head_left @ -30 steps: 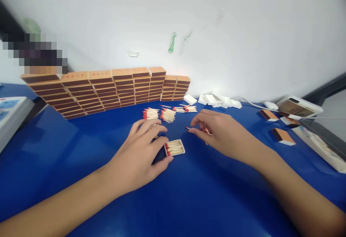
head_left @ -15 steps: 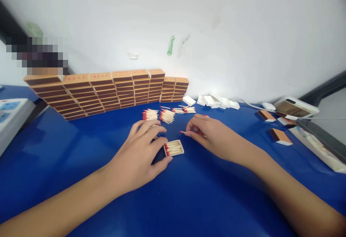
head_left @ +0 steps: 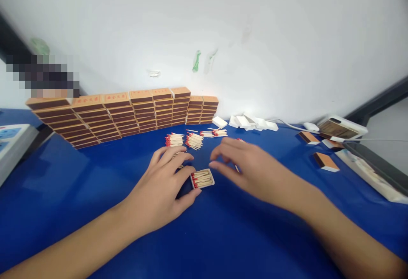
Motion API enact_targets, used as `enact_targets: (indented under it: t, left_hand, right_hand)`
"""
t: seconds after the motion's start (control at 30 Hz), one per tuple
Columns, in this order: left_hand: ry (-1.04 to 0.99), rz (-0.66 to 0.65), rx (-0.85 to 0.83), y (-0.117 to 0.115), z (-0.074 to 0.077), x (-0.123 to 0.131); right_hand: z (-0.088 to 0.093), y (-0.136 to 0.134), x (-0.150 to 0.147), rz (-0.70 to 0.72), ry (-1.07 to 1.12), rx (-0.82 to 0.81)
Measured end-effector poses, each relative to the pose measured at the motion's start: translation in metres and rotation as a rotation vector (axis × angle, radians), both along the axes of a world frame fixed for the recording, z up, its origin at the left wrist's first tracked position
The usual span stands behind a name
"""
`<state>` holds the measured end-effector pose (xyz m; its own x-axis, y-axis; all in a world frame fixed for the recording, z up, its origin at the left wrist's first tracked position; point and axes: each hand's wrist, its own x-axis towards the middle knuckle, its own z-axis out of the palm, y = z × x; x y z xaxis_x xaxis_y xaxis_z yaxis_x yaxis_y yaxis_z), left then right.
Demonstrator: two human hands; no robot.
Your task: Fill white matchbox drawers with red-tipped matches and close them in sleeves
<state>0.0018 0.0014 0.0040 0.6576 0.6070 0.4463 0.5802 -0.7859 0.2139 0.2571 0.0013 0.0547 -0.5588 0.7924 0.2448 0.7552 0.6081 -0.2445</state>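
Observation:
My left hand (head_left: 165,190) rests on the table, its thumb and index finger around the left end of a small white matchbox tray (head_left: 213,179), gripping it. Red-tipped matches (head_left: 202,179) lie side by side in the tray, heads to the left. More matchsticks (head_left: 177,155) show partly behind my left fingers. Just right of the tray hovers my right hand (head_left: 245,164), fingers curved, with a gap between thumb and index finger and no match at the tips. A bit of matchstick (head_left: 236,168) shows beneath it; whether the palm holds it is hidden.
Loose match piles (head_left: 194,140) lie beyond my hands. Stacked matchboxes (head_left: 143,109) form a wall at the back left. White trays (head_left: 245,122) lie against the wall; several matchboxes (head_left: 327,162) and a white device (head_left: 342,126) are at right. A pixelated patch covers the upper left.
The match pinched in my right fingertips no longer shows there. My right hand has come closer to the tray and its fingertips have parted. My left hand stays at the tray; the view has shifted slightly.

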Motion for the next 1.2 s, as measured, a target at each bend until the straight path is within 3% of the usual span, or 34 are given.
enact_targets:
  t: [0.1, 0.23, 0.5, 0.73, 0.9, 1.2]
  left_hand:
    - [-0.001, 0.002, -0.006, 0.001, -0.001, 0.0]
    - [0.004, -0.001, -0.012, 0.002, -0.002, 0.001]
    - [0.004, 0.009, -0.017, 0.001, -0.001, 0.001]
    - [0.004, -0.007, -0.005, 0.001, -0.002, 0.0]
    - [0.0, -0.003, -0.008, 0.001, -0.001, 0.0]
    - [0.011, -0.006, -0.009, 0.0, -0.001, 0.0]
  right_hand:
    - [0.014, 0.008, 0.034, -0.179, -0.068, -0.086]
    - [0.011, 0.013, 0.061, -0.27, -0.23, -0.276]
    - [-0.002, 0.01, 0.043, -0.244, -0.29, -0.283]
    - [-0.004, 0.011, 0.053, -0.257, -0.313, -0.214]
    - [-0.003, 0.01, 0.051, -0.27, -0.334, -0.262]
    - [-0.007, 0.011, 0.032, -0.171, -0.219, -0.309]
